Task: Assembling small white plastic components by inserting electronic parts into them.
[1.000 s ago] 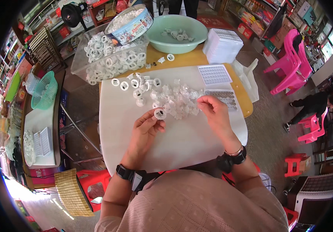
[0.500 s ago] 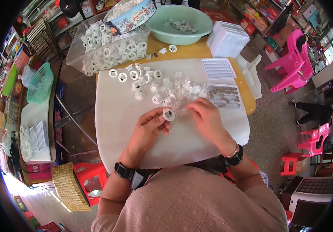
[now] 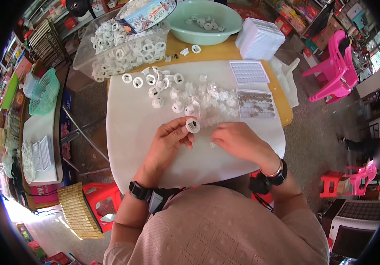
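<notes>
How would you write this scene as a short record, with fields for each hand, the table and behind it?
Left hand: holds a round white piece
Right hand: fingertips at a small clear piece; grip unclear
On the table: heap of clear pieces, loose white pieces, two shallow trays, one bearing small discs
Behind: clear bin, green basin, stack of white trays

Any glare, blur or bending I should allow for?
Head view: white glare burns out the lower left; head view: straight edges bow toward the rim; head view: translucent plastic pieces blend into the smooth white tabletop; head view: the round white plastic part in the left hand looks fairly sharp.
</notes>
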